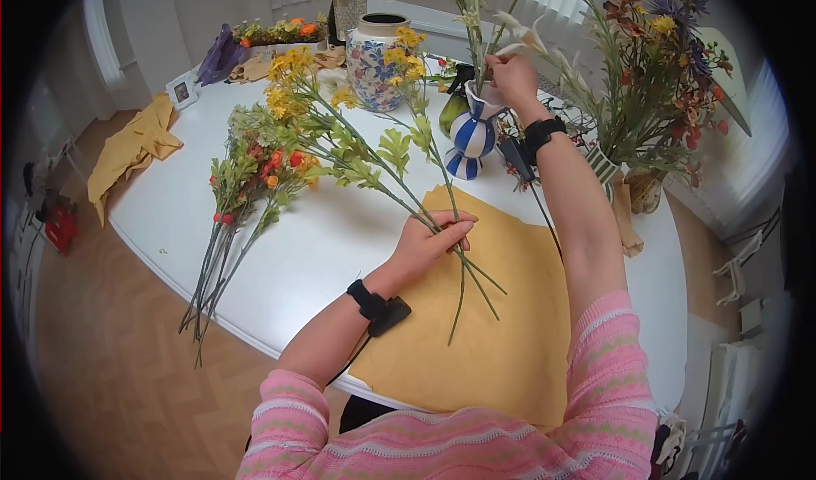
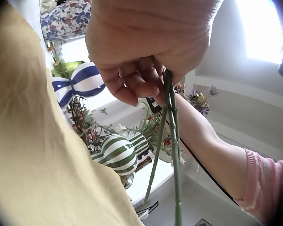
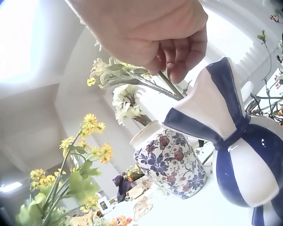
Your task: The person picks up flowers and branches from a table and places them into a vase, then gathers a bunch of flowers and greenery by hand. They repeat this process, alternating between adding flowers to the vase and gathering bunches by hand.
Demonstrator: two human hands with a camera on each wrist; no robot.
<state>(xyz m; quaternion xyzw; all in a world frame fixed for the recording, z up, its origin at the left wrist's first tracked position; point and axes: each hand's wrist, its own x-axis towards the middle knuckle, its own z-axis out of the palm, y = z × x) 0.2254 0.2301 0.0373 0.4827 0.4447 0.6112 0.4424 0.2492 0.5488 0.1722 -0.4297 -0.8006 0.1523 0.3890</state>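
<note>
My left hand (image 1: 429,240) grips the green stems of yellow artificial flowers (image 1: 293,99) over a sheet of tan wrapping paper (image 1: 501,335). Their blooms lean away to the upper left, and the bare stem ends (image 2: 175,155) stick out below the fingers in the left wrist view. At the mouth of a blue-and-white striped vase (image 1: 473,133), my right hand (image 1: 513,79) pinches a green flower stem (image 3: 170,85). The right wrist view shows these fingertips just above the vase's flared rim; pale flowers (image 3: 127,101) appear behind them.
Red and orange flowers (image 1: 263,170) lie on the white table (image 1: 319,242), stems over its edge. A floral-patterned jar (image 1: 374,72) stands at the back. To the right, a green-striped vase (image 2: 120,155) holds a tall mixed bunch. Crumpled tan paper (image 1: 136,144) hangs off the far left edge.
</note>
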